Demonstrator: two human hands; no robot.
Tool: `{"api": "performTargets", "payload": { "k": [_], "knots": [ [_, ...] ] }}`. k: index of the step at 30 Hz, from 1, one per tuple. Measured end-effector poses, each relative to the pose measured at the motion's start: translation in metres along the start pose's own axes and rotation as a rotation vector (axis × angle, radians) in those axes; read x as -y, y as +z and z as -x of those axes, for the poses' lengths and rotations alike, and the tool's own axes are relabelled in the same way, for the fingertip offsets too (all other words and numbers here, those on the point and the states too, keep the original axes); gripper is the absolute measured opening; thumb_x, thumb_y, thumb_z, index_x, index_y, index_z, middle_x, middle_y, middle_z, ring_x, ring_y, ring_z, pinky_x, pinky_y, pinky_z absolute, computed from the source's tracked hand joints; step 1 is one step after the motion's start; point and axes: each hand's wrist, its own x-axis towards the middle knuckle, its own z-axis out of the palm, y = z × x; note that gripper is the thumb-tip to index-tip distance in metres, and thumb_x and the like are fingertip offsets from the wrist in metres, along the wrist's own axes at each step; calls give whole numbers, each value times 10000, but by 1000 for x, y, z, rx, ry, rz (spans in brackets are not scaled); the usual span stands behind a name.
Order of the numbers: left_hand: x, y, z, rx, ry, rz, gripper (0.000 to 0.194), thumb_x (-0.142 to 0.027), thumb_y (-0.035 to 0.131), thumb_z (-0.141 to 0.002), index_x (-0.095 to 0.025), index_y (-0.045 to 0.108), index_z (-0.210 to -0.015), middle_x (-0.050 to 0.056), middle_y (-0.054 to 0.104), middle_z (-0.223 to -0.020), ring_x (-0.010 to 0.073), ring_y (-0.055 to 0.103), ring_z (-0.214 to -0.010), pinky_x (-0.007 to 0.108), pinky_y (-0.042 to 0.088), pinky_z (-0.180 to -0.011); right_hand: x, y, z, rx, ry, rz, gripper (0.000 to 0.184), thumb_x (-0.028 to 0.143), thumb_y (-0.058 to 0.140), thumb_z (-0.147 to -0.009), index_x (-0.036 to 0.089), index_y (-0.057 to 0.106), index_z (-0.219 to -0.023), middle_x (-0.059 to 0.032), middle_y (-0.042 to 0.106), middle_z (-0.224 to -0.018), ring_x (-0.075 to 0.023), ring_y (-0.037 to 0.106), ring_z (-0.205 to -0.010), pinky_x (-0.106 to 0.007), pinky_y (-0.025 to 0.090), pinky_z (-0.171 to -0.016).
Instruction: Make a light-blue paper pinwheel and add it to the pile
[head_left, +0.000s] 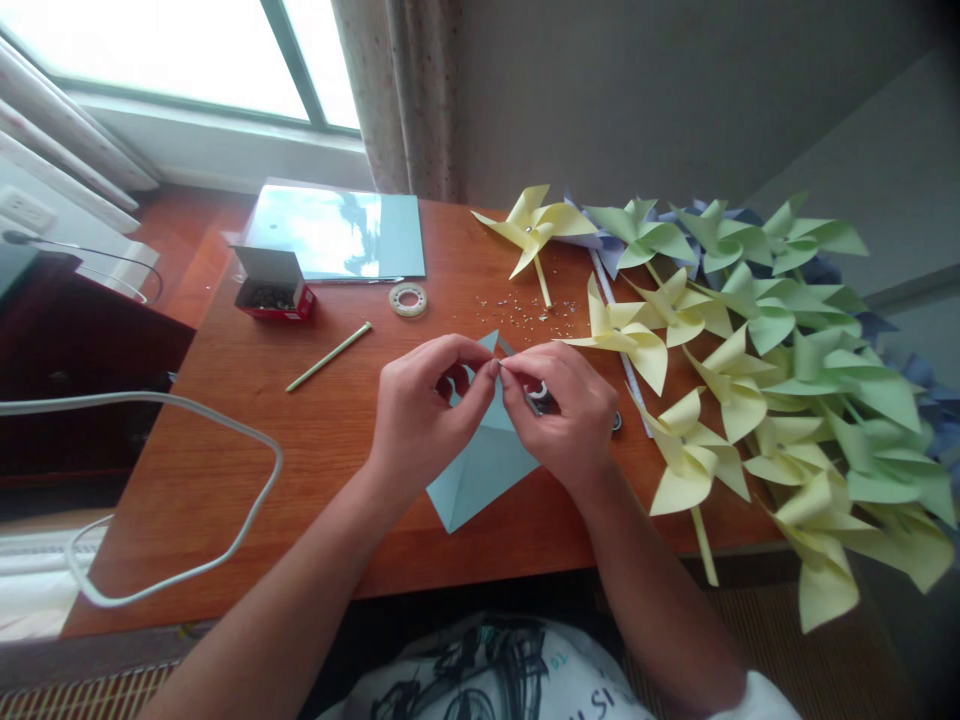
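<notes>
My left hand and my right hand meet fingertip to fingertip over the middle of the desk. Both are closed in a pinch around a tiny dark bit, too small to name. Below them lies a light blue paper square with diagonal lines, one corner pointing toward me. My hands hide much of its upper part. Dark scissors seem to lie partly under my right hand; I cannot tell whether it touches them.
Yellow pinwheels and green pinwheels crowd the right side. On the left are a pale paper stick, a tape roll, an opened small red box and blue paper in a plastic sleeve. A white cable loops over the edge.
</notes>
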Motion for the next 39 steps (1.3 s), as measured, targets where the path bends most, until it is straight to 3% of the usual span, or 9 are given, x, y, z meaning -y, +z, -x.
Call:
{"api": "performTargets", "payload": {
  "k": [4,8,16,25,34,39],
  "knots": [
    [1,1,0,11,-2,22,54,-210,684,-860,-182,697,-816,0,668,-677,97,509,-546,216,409,-493,4,-2,-3,-3,70,3,111,160,638,-912,266,653,-882,-24,708,-803,-183,645,-715,-338,549,-675],
    [2,2,1,7,15,14,44,-204,693,-861,-178,706,-828,1,678,-688,100,535,-562,221,434,-526,4,-1,-2,-23,44,39,123,140,629,-908,257,641,-871,-28,699,-791,-187,647,-729,-338,549,-688],
    [-1,5,5,-67,217,-141,87,-148,631,-899,-184,710,-890,13,702,-806,102,578,-630,229,464,-600,1,3,3,-54,-34,130,149,137,614,-926,264,681,-968,-67,732,-894,-225,676,-856,-387,568,-813],
    [0,4,3,-114,209,-140,49,-165,656,-907,-158,701,-889,10,679,-788,92,581,-616,217,449,-563,4,4,4,-68,-89,118,220,133,624,-930,219,746,-1092,-79,735,-924,-210,698,-860,-356,586,-798],
    [-3,3,1,-109,190,-110,62,-138,669,-896,-164,696,-846,-6,666,-741,85,557,-597,216,433,-552,10,-3,-2,-41,98,-77,178,170,616,-942,207,784,-988,-68,737,-914,-194,704,-860,-337,581,-790],
    [-2,2,0,-67,179,-99,75,-134,650,-904,-155,694,-847,0,659,-731,92,555,-599,219,434,-562,8,-5,-4,7,301,-302,109,206,640,-939,227,746,-921,-34,727,-911,-177,692,-849,-310,572,-737]
  ]
}}
